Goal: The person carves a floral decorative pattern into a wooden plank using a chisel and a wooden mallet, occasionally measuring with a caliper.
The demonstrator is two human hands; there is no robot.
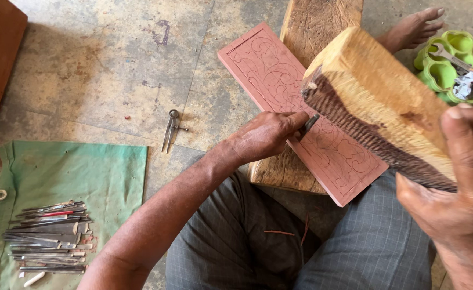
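Chisel [308, 127] steel shows as a slim dark shaft at frame centre, its tip touching the reddish carving panel [301, 110] that runs diagonally from the upper middle toward the lower right. It looks stiff, narrow and probably slick, best held low on the shank. The left hand [266, 137] is closed around it, fingers curled tight. The panel, scored with scrollwork lines, seems thin and could chip at its edges; it lies on a rough wooden block [314, 24]. The right hand [456, 188], at the right edge, is wrapped firmly round a chunky wooden mallet [376, 99], likely heavy. Farther out lie dividers [172, 128] on the floor, a green cloth [80, 172] with metal tools [48, 236] at lower left, and a green tray [446, 67] at upper right.
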